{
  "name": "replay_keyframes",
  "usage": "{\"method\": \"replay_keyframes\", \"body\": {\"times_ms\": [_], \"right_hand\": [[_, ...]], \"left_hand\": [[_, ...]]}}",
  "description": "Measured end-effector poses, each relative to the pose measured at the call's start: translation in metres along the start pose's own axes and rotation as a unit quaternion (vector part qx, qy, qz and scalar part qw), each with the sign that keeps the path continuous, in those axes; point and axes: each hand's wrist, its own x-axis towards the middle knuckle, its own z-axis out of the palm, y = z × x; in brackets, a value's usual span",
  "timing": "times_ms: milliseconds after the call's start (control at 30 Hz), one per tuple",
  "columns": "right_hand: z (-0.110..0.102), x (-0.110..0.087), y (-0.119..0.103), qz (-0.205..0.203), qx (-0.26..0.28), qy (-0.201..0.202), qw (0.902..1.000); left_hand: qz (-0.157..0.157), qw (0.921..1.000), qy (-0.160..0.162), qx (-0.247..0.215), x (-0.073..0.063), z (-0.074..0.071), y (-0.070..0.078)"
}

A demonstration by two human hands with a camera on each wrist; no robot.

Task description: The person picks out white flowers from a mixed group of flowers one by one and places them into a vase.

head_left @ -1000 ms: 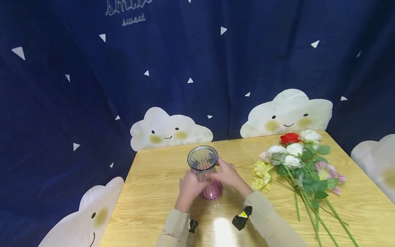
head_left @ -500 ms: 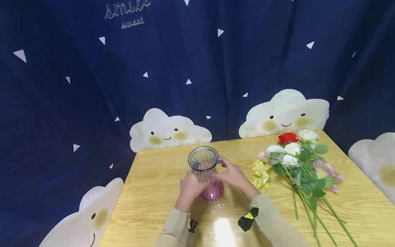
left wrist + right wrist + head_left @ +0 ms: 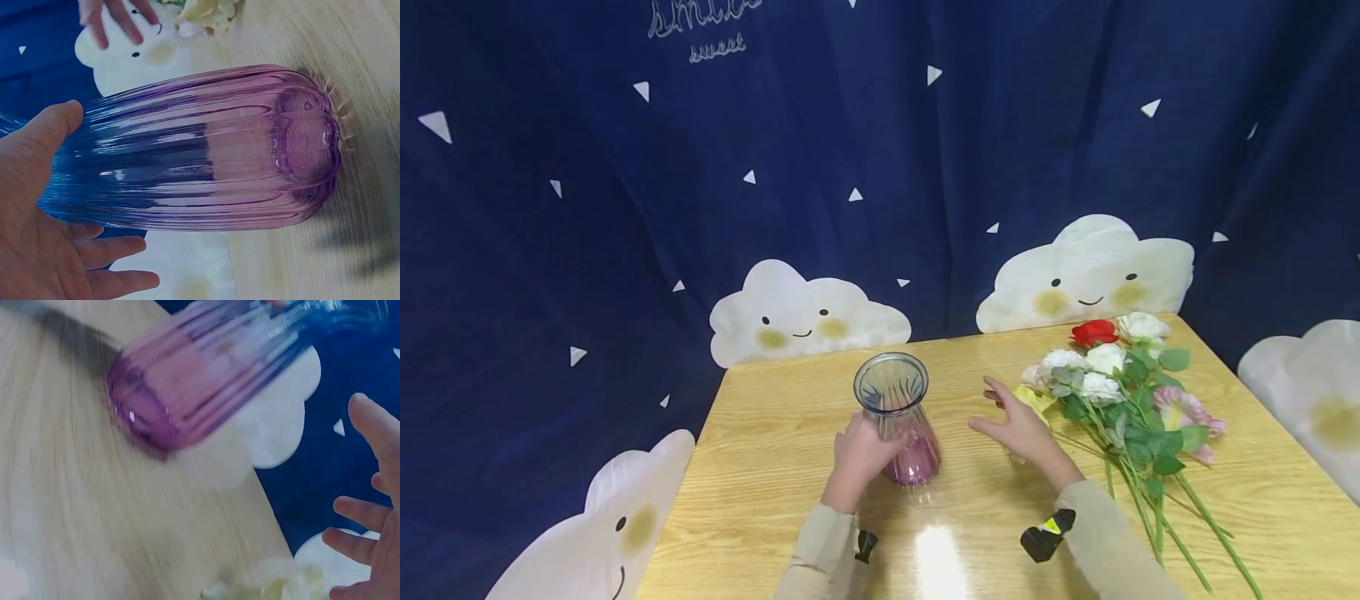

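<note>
My left hand [image 3: 863,454] grips the vase [image 3: 916,461] around its narrower upper part, the thumb [image 3: 57,123] on the near side and some fingers [image 3: 112,252] stretched out past the far side. The vase, blue glass above and pink below, stands upright on the table [image 3: 775,442], in front of me. My right hand [image 3: 1022,429] holds nothing: its fingers are spread and its thumb stands well away from them, between the vase and the flowers [image 3: 1101,387] on my right. Half a second ago that hand was at the vase's right side; now it has drawn clear, and it covers part of the yellow flower [image 3: 1037,401]. My left hand and the vase have hardly shifted.
</note>
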Motion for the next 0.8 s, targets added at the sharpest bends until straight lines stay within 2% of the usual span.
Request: {"method": "replay_keyframes", "body": {"times_ms": [200,400,567,667,800], "right_hand": [[-0.015,-0.012,0.023,0.022,-0.023,0.0,0.9995],[-0.031,-0.029,0.043,0.027,-0.055,0.032,0.9976],[-0.044,-0.044,0.057,0.052,-0.073,0.043,0.995],[-0.051,-0.053,0.064,0.069,-0.104,0.063,0.9902],[-0.058,-0.064,0.074,0.091,-0.161,0.096,0.9781]], "left_hand": [[0.001,1.0,-0.003,0.005,0.001,0.001,0.0],[0.0,0.9999,-0.002,0.011,0.001,0.001,0.0],[0.003,0.9999,-0.003,0.012,0.001,0.002,-0.001],[0.003,1.0,-0.004,0.006,0.002,0.003,-0.001],[-0.001,1.0,-0.005,-0.006,0.002,0.003,-0.002]]}}
